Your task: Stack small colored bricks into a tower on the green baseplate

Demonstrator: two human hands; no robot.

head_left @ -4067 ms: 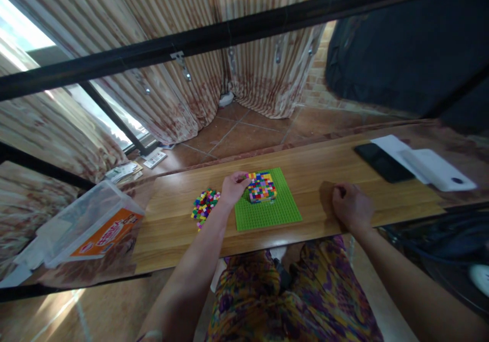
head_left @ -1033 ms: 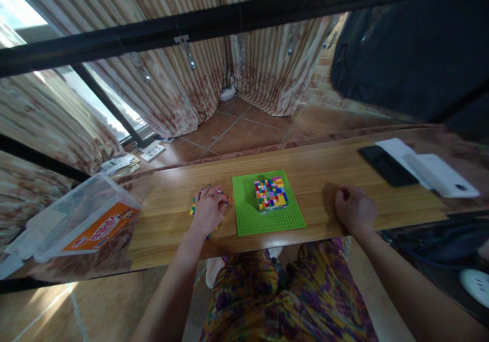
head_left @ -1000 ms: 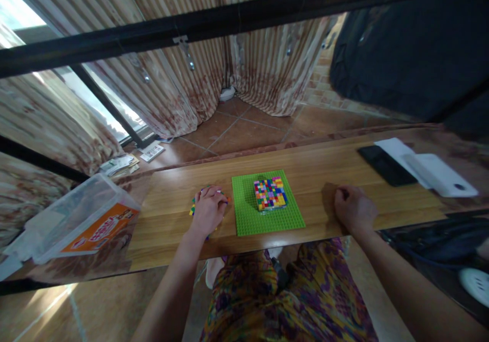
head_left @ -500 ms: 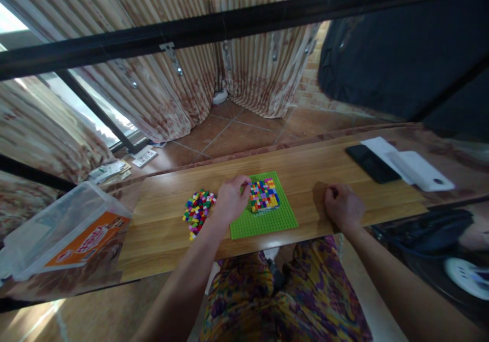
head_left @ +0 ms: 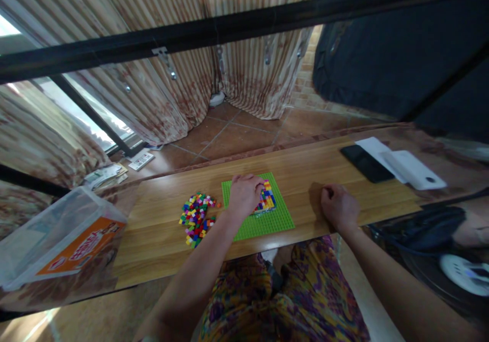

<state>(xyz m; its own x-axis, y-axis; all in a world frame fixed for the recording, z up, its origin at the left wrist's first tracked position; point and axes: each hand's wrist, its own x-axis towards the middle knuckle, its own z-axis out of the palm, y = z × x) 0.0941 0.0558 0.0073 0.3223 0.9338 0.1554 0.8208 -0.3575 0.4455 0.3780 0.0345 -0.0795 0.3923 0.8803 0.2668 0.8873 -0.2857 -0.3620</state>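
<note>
A green studded baseplate lies on the wooden board, with a block of multicoloured toy bricks built up on it. My left hand is over the left part of these bricks and hides much of them. Its fingers are drawn together at the bricks' top; whatever they pinch is too small to make out. To the left of the baseplate is a loose pile of small coloured bricks. On the board to the right, my right hand rests curled into a loose fist, with nothing seen in it.
A clear plastic box with an orange label stands at the left end of the wooden board. A black phone and a white case lie at the right. A dark metal bar crosses beyond the board.
My left hand has moved right, from the bricks' left edge to over them, uncovering more of the loose pile. My right hand stays curled on the board. The view has shifted slightly.
</note>
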